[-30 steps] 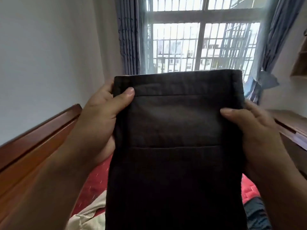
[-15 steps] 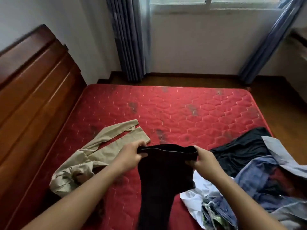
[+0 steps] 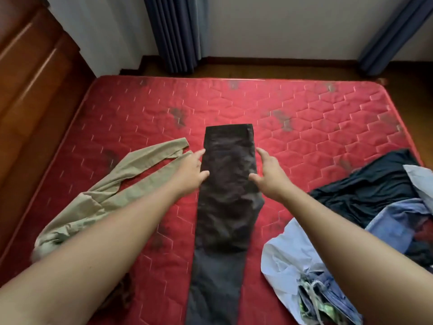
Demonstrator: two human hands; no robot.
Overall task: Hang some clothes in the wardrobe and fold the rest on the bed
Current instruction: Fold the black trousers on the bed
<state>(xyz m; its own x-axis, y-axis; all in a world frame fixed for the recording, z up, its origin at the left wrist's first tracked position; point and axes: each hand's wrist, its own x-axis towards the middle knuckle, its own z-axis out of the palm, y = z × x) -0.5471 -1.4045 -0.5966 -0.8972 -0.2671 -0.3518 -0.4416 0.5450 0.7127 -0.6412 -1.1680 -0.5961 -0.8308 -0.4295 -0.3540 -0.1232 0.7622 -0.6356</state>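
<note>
Dark trousers [image 3: 225, 207], hems off-frame below

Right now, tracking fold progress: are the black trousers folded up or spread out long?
Spread long, halved lengthwise: trousers lie flat on the mattress, waistband far, legs running out of frame; no crosswise fold shows.

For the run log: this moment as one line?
dark trousers flat on red mattress | left hand fingers straight at left edge | right hand fingers straight at right edge
</note>
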